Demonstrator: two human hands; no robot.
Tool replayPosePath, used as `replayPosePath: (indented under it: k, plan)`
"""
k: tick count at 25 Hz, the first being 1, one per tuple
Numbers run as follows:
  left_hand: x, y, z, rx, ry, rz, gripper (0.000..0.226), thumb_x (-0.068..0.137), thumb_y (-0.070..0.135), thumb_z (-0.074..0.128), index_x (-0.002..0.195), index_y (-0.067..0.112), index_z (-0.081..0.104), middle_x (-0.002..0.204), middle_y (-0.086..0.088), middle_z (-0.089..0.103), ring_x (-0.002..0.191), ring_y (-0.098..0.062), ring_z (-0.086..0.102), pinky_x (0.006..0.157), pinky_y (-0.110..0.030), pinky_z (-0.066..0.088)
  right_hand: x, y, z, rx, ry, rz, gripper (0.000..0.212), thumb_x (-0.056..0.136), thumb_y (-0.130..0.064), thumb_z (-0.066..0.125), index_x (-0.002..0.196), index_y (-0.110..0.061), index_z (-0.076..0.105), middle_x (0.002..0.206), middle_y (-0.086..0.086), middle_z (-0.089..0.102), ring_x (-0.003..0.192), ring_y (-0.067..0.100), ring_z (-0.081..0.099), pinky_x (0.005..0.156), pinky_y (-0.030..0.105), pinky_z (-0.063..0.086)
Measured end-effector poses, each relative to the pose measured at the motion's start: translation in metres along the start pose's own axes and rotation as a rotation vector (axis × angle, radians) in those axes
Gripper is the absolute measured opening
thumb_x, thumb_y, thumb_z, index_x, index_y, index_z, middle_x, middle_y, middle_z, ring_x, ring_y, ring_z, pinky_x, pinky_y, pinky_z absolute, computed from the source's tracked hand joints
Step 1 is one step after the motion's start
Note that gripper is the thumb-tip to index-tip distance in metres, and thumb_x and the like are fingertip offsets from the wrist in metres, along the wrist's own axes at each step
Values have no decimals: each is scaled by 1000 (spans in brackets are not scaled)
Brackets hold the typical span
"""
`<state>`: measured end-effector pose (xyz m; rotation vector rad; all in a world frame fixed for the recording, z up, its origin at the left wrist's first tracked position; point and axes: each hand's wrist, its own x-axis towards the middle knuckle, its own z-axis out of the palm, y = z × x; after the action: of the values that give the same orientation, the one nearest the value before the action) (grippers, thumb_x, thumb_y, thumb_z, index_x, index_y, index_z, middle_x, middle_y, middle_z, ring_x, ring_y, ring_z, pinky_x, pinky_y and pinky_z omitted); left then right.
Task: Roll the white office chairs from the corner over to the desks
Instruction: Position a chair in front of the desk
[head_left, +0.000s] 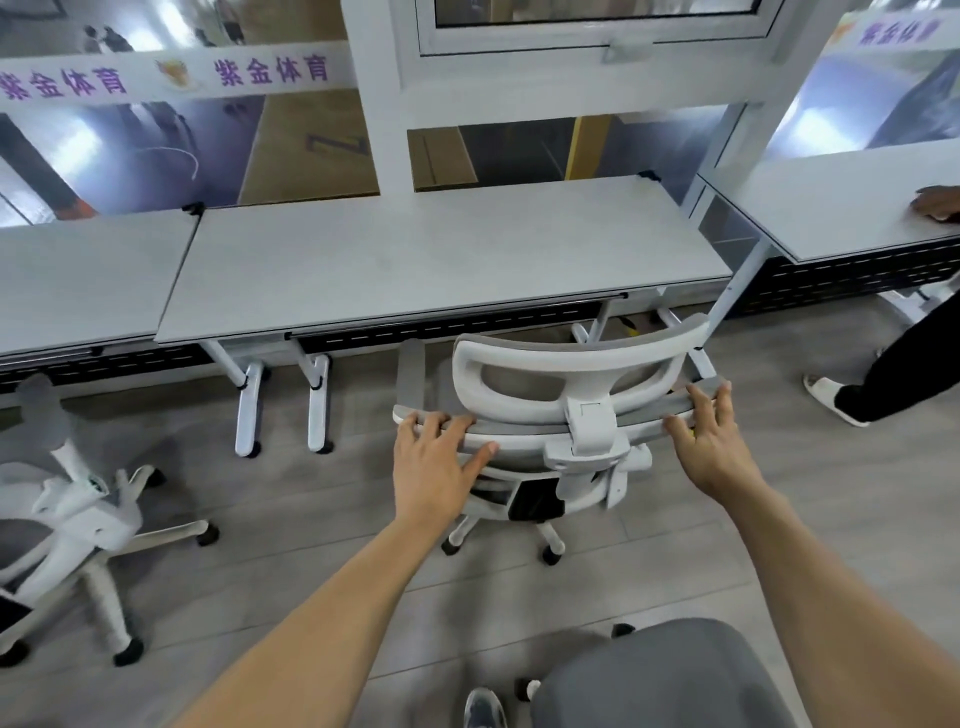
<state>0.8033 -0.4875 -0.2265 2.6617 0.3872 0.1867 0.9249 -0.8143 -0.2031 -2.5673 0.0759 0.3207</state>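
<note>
My left grip (434, 462) and right grip (712, 447), fingers spread flat (clasping nothing), press the backrest of the white chair (566, 356), at twelve o'clock near the worktop (441, 260). I should push evenly, keeping it square.

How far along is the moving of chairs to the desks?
Looks done: a white wheeled office chair stands by the left grey desk. In hand: the left hand and right hand rest on the backrest of a white mesh chair facing the middle grey desk. Left: a grey-seated chair by the person's foot, away from desks.
</note>
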Motion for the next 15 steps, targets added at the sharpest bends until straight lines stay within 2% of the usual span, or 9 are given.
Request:
replayPosePath:
  k: [5,8,11,13,15]
  plan:
    - [-6,15,6,28,38,-15,51,91,68,49,128,34,61,126,3,60,129,-34,35,104,-47,40,5,0,-5,-5,1,-80,54,102,-30,38,153,-15,27,167,12,-11,155,29,-9,123,50,14]
    - [-8,17,6,46,40,-30,53,90,70,47,129,36,60,126,3,60,130,-34,36,105,-47,41,9,1,-4,16,19,-80,59,100,-36,36,155,-20,23,167,11,-12,155,30,-6,121,50,17]
    - [-3,17,2,43,-26,-48,54,91,71,44,132,38,56,130,4,57,132,-33,32,108,-45,37,9,-4,3,81,64,-2,66,95,-45,34,158,-32,15,168,6,-9,155,28,5,120,50,21]
    - [-2,11,-2,21,-73,-30,53,94,65,44,137,37,50,140,2,52,137,-33,27,113,-46,32,-1,-10,10,91,156,-2,60,98,-42,35,155,-28,26,167,9,8,152,30,15,119,49,24]
    - [-9,0,-7,-32,-107,25,52,97,56,46,144,34,42,154,-2,39,145,-32,22,118,-47,28,-20,-20,16,86,275,-55,56,97,-42,35,147,-19,43,156,12,37,143,33,32,114,48,31]
